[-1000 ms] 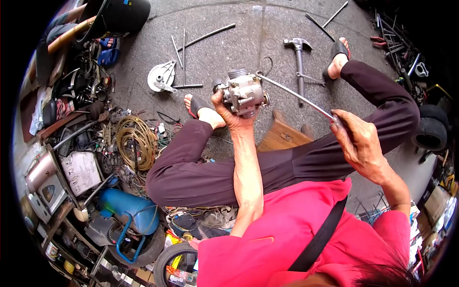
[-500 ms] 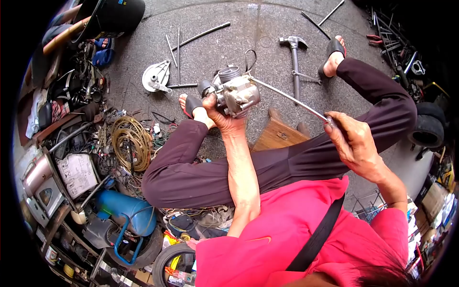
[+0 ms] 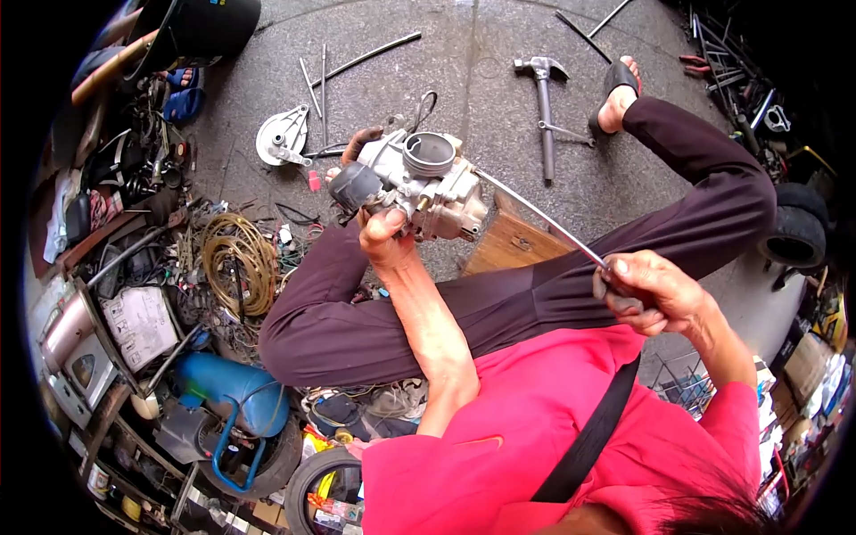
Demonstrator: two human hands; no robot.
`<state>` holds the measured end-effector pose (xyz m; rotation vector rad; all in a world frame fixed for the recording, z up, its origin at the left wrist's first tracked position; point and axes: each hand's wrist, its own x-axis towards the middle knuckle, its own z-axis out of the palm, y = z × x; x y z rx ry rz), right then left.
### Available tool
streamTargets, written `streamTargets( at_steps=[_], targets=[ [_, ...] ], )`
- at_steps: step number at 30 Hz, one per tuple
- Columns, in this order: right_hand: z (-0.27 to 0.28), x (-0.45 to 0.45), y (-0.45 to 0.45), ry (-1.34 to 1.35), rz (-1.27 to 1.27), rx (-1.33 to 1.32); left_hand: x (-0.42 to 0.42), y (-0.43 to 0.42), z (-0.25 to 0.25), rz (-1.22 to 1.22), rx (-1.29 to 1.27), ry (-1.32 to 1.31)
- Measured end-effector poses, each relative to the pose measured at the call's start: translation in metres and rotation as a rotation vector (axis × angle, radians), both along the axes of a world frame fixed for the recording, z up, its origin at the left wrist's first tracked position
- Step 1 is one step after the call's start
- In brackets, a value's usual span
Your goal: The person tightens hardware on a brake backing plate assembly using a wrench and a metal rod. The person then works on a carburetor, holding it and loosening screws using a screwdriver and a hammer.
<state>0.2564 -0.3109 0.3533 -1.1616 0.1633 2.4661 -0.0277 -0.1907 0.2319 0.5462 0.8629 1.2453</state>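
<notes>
My left hand (image 3: 388,242) is closed around a metal carburetor (image 3: 459,201), its thumb on the near side and fingertips at the far side. The carburetor's round open throat (image 3: 430,153) faces up, and a black cap (image 3: 355,185) sits at its left. In my right hand (image 3: 655,290) is a long thin screwdriver (image 3: 542,214); its handle is hidden in the curled fingers. The shaft's far end meets the carburetor's right side in view, but I cannot tell whether it touches.
On the floor lie a claw hammer (image 3: 544,116), a wrench (image 3: 566,134), a round metal hub cover (image 3: 282,135) and metal rods (image 3: 370,58). A wooden stool (image 3: 513,242) stands below the carburetor. Coiled hose (image 3: 236,267), a blue tank (image 3: 234,392) and tyres (image 3: 794,239) lie around.
The carburetor has come nearer and turned, so its throat shows more from above. My right hand has moved slightly down and its fingers have curled further round the screwdriver.
</notes>
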Motion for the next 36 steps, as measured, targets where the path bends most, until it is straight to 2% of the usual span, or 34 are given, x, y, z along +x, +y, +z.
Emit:
streamTargets(
  at_steps=[4, 7, 11, 19, 20, 21, 22, 24, 25, 26, 28, 30, 31, 32, 34, 35, 36],
  targets=[
    [0.002, -0.009, -0.003, -0.052, 0.102, 0.063, 0.001, -0.001, -0.001, -0.032, -0.002, 0.011],
    [0.01, -0.013, 0.0, -0.338, 0.276, 0.164, -0.004, -0.006, -0.017, 0.023, 0.004, -0.024],
    [0.007, -0.015, 0.006, -0.496, 0.406, 0.351, -0.012, -0.014, -0.032, 0.159, -0.072, -0.041],
    [-0.014, -0.013, 0.007, -0.7, 0.559, 0.517, -0.009, -0.013, -0.004, 0.022, -0.129, 0.082],
    [-0.015, -0.012, 0.008, -0.723, 0.592, 0.545, -0.006, -0.008, -0.003, -0.019, -0.032, 0.129],
    [-0.01, -0.011, 0.014, -0.941, 0.748, 0.717, -0.003, -0.002, 0.001, -0.059, 0.069, 0.177],
    [-0.016, -0.007, 0.018, -0.94, 0.764, 0.694, 0.001, 0.005, 0.01, -0.141, 0.2, 0.295],
    [-0.02, -0.012, 0.017, -0.741, 0.668, 0.44, 0.008, 0.008, 0.013, -0.305, 0.323, 0.479],
    [-0.022, -0.012, 0.016, -0.699, 0.638, 0.304, 0.009, 0.007, 0.012, -0.346, 0.251, 0.462],
    [-0.023, -0.01, 0.017, -0.671, 0.602, 0.277, 0.01, 0.006, 0.008, -0.383, 0.18, 0.444],
    [-0.029, -0.001, 0.017, -0.609, 0.525, 0.218, 0.019, 0.004, -0.01, -0.24, 0.112, 0.288],
    [-0.034, 0.005, 0.02, -0.575, 0.519, 0.258, 0.026, 0.005, -0.014, -0.109, 0.032, 0.053],
    [-0.034, 0.005, 0.023, -0.574, 0.505, 0.286, 0.025, 0.005, -0.011, -0.07, 0.007, 0.02],
    [-0.033, 0.004, 0.026, -0.573, 0.491, 0.313, 0.026, 0.007, -0.007, -0.084, -0.068, -0.117],
    [-0.028, -0.002, 0.032, -0.589, 0.43, 0.348, 0.027, 0.012, 0.001, 0.047, -0.148, -0.219],
    [-0.024, -0.003, 0.036, -0.628, 0.45, 0.376, 0.023, 0.015, -0.012, 0.138, -0.253, -0.261],
    [-0.029, -0.003, 0.033, -0.768, 0.48, 0.555, 0.021, 0.02, -0.022, 0.215, -0.419, -0.337]
  ],
)
